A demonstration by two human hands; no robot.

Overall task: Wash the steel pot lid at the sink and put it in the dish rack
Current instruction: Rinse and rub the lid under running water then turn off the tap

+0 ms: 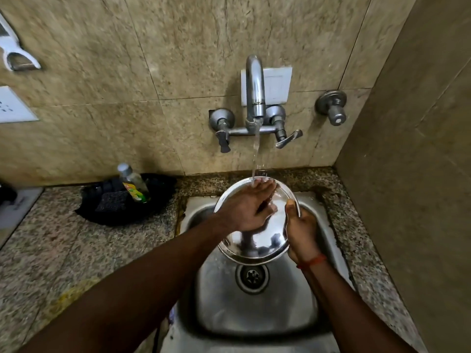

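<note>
the lid (257, 240) is held tilted over the sink (257, 319), above the drain (252, 275), its far edge up under the water stream (256, 151) that falls from the tap (255, 90). the right hand (302, 230) grips the lid's right rim, thumb over the edge and fingers behind, closed on it. the left hand (248, 207) lies flat and open across the lid's upper face, fingers spread toward the far rim where the water lands, pressing on the metal without gripping it. a red thread (312, 261) circles the right wrist.

on the worktop (76, 250), at the back edge left of the sink, a black cloth (102, 212) lies bunched against the wall, with a dark scrub pad (110, 203) on it and a clear bottle (133, 183) with a yellow-green label leaning there. a yellow stain marks the worktop near the front left. two lever handles flank the tap on the tiled wall, and a separate valve (332, 107) sits further right.
</note>
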